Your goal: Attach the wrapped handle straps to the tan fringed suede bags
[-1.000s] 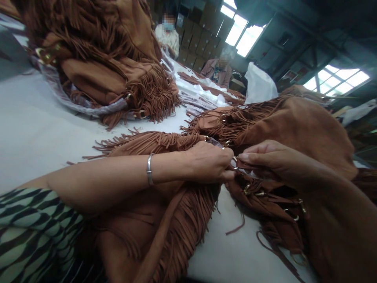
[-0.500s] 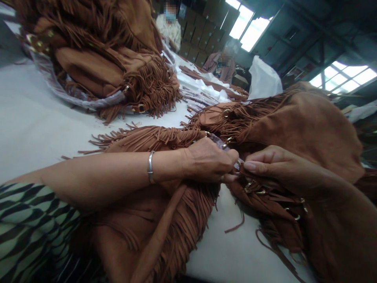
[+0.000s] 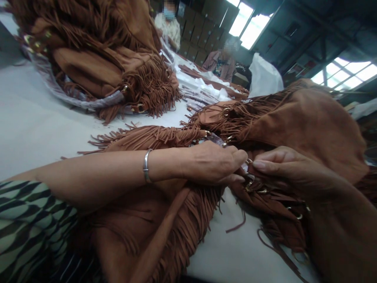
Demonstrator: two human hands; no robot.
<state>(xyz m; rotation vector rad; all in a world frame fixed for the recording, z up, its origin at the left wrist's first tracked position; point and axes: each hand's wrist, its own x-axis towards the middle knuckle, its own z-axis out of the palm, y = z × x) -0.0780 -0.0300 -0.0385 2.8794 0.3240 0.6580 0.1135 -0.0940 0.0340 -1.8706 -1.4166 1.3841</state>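
Brown suede bags with fringe lie across the middle. My left hand (image 3: 216, 163), a silver bracelet on its wrist, pinches a plastic-wrapped strap (image 3: 216, 138) with gold rings. Just to its right, my right hand (image 3: 278, 163) has thumb and finger closed at a gold ring (image 3: 249, 161) on that strap. Under my left forearm is a fringed bag (image 3: 188, 224). Behind my right hand rises a large brown bag (image 3: 309, 122). Gold hardware and brown straps hang below my right hand. The parts between my fingertips are partly hidden.
More fringed bags (image 3: 97, 70) are piled at the back left on the white table (image 3: 29, 118). Wrapped straps (image 3: 200, 96) and white paper lie further back. Two people, one in a cream top (image 3: 172, 31) and one in a pink jacket (image 3: 212, 62), are beyond the table.
Both hands have shifted slightly to the right with the strap. The gold ring between them shows more clearly now.
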